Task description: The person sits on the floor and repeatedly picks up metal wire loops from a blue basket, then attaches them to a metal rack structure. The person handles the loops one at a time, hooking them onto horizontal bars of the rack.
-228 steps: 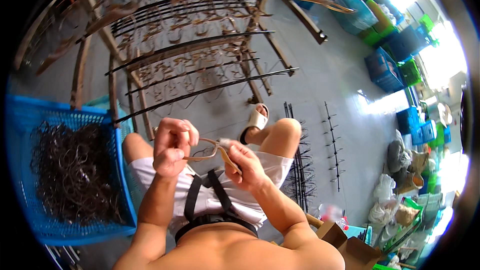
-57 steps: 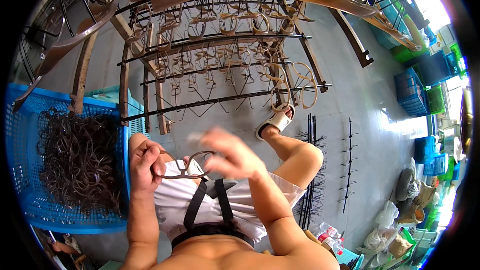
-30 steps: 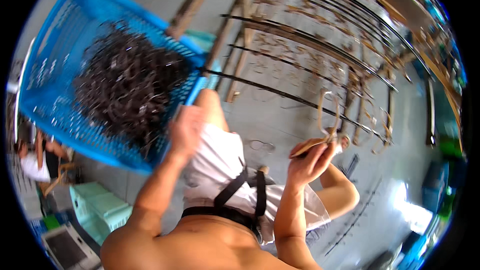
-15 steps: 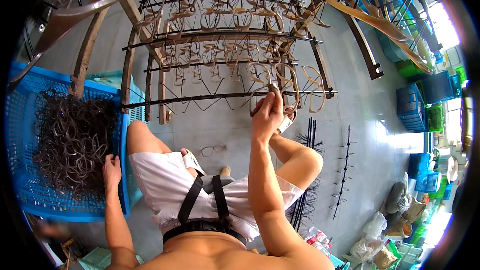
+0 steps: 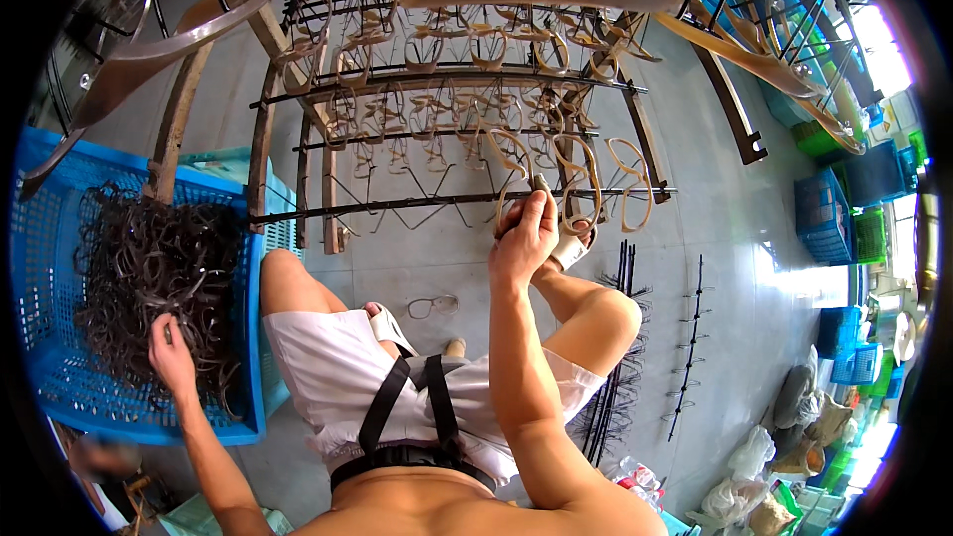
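My left hand is inside the blue plastic basket. Its fingers look slightly apart and touch a heap of dark, tangled eyeglass frames; the fingertips are partly lost among them. At the near black bar of a rack, my right hand is closed, thumb and forefinger pinching a pale brown eyeglass frame. A small greyish piece sticks up at the fingertips; I cannot make out what it is. Just right of that hand, clear-brown eyeglass frames hang on the bar.
Behind, several rows of eyeglass frames hang on the wooden rack. One loose eyeglass frame lies on the floor between my feet. Black wired rods lie to the right. Bags and crates stand farther right.
My left hand has moved left from the basket's right side onto the heap of frames. My right hand stays at the bar, still pinching. The view has shifted slightly.
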Available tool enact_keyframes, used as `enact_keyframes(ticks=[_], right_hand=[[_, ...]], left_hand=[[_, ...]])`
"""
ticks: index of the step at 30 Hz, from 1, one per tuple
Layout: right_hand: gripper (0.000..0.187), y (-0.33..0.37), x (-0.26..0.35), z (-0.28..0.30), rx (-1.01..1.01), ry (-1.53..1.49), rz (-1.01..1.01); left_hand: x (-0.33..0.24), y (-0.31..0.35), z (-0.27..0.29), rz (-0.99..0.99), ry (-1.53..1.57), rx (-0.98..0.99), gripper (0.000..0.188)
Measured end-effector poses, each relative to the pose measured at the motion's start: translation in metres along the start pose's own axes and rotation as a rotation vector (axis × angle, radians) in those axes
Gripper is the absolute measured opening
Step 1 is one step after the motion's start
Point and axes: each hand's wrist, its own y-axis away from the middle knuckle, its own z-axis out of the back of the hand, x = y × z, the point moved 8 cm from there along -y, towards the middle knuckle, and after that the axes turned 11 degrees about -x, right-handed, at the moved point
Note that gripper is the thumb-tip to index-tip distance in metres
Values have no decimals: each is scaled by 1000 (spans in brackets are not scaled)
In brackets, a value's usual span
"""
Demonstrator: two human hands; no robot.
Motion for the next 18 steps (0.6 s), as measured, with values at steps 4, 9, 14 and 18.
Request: enact_keyframes(ticks=[4, 9, 14, 18], right_hand=[[17, 1, -3, -2, -5, -58, -43], [17, -1, -2, 0, -36, -85, -72], [17, -4, -1, 0, 0, -65, -61], [17, 0, -1, -2, 11, -53, -37]], left_hand=[[72, -10, 9, 259, 346, -192, 26], [78, -8, 21, 593, 587, -443, 33], [68, -18, 21, 671, 669, -384, 37], [19, -34, -13, 235, 331, 227, 24]])
